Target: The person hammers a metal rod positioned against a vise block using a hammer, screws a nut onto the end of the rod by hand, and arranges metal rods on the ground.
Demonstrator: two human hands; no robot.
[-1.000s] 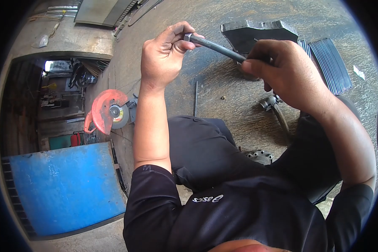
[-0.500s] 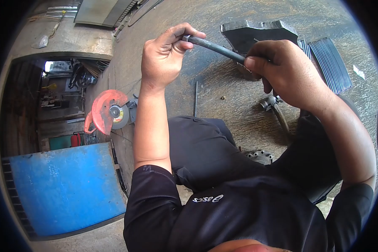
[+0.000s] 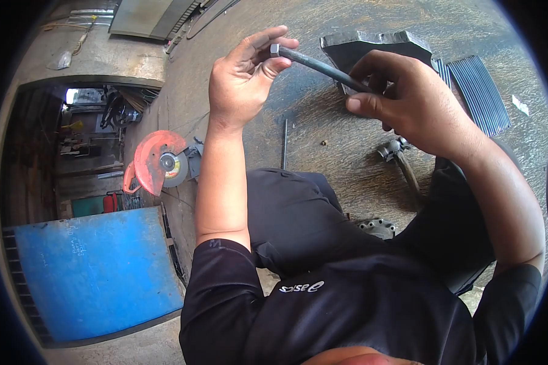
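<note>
A long dark steel bolt (image 3: 323, 69) slants between my hands, with a bright hexagonal head or nut (image 3: 275, 50) at its upper left end. My right hand (image 3: 408, 100) is closed around the lower end, which its fingers hide. My left hand (image 3: 243, 79) is at the hexagonal end with thumb and fingers apart. Its fingertips lie around and behind that piece; whether they touch it I cannot tell. Just behind my right hand is a heavy dark metal piece (image 3: 374, 41) with a jagged edge. Below that hand, a hammer (image 3: 402, 164) lies on the floor.
A red-guarded cutting disc machine (image 3: 158, 161) stands left of my left forearm. A thin rod (image 3: 285, 143) lies before my knee. Ribbed grey metal (image 3: 480, 94) sits at the right. A round part with holes (image 3: 377, 227) is between my legs. A blue panel (image 3: 97, 274) is at lower left.
My left thumb and fingers have spread, so the hexagonal end shows more fully. My right thumb has lifted off the bolt's side while the fingers still hold it. The bolt's hexagonal end is slightly higher.
</note>
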